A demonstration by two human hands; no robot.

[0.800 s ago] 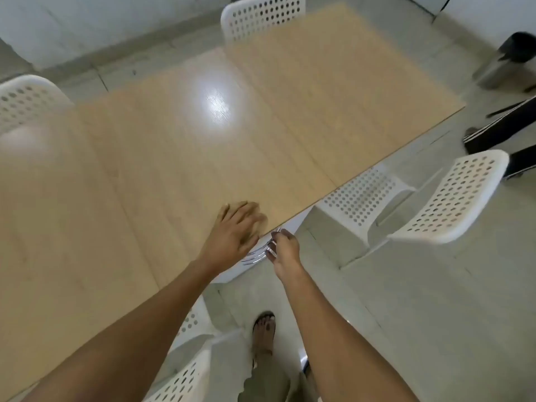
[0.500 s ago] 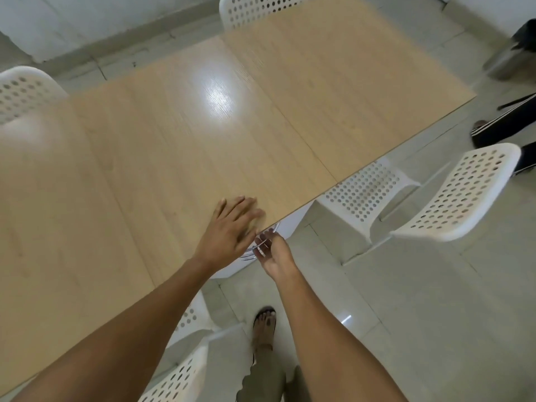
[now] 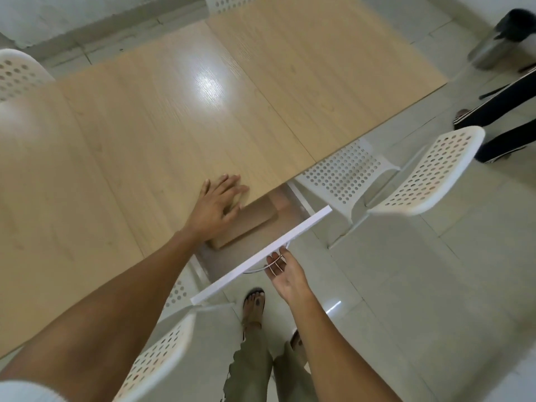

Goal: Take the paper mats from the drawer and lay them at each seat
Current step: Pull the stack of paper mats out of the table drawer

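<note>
- Stack of tan paper mats [image 3: 246,221], flat and rectangular, lying inside the pulled-out white drawer [image 3: 261,253] just below centre of the frame, far end tucked under the table edge.
- Drawer's white front panel running diagonally from lower left to upper right, with a thin metal wire handle [image 3: 271,264] on its outer face.
- Left hand [image 3: 217,204], palm down with fingers spread flat, resting across the table edge, fingertips [image 3: 232,210] over the near corner of the mats; cannot tell whether touching the paper or only the wood.
- Right hand [image 3: 285,277], palm up below the drawer front, fingers hooked loosely through the wire handle, thumb hidden behind the panel.
- Pale wood-grain rectangular table [image 3: 145,134] filling the upper left and centre, with a bright glare spot near its middle.
- White perforated plastic chair [image 3: 406,175] right of the drawer, seat pushed partly under the table.
- White perforated chair back [image 3: 162,349] at the lower centre, just left of the olive trouser legs [image 3: 255,369] and sandalled foot [image 3: 253,306].
- More perforated white chairs at the upper left edge [image 3: 17,74] and top centre [image 3: 229,4].
- Dark trouser legs [image 3: 504,120] of another person at the right edge; blurred metal bin [image 3: 499,44] in the upper right corner.
</note>
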